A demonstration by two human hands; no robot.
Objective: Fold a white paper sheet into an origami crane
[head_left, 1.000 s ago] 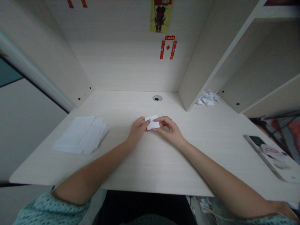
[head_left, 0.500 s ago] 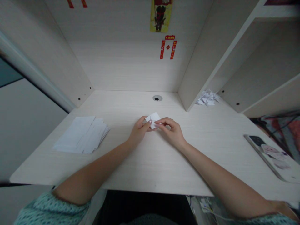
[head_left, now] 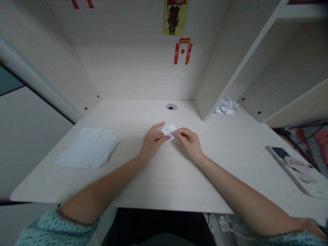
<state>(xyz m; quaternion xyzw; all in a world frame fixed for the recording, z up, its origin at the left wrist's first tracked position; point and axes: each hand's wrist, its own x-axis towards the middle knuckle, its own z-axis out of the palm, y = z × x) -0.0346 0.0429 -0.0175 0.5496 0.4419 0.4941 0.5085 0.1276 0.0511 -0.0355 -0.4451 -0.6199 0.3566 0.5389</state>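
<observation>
A small folded piece of white paper (head_left: 169,129) is between my two hands, above the middle of the desk. My left hand (head_left: 153,139) grips its left and lower edge, thumb on top, with the index finger lifted off and pointing outward. On the other side, my right hand (head_left: 189,139) pinches the right edge between thumb and fingers. Fold lines show on the paper's upper face. Its underside is hidden, as are some of the fingertips behind it.
White paper sheets (head_left: 85,147) lie in a fanned stack on the left of the desk (head_left: 164,184). A heap of small white paper pieces (head_left: 227,106) sits behind the upright divider (head_left: 214,92). A phone (head_left: 298,171) rests at right. A round cable hole (head_left: 171,107) is at the back.
My left index finger has lifted away from the paper and straightened. The paper has turned slightly and shifted a little to the right, while my right hand keeps its pinch.
</observation>
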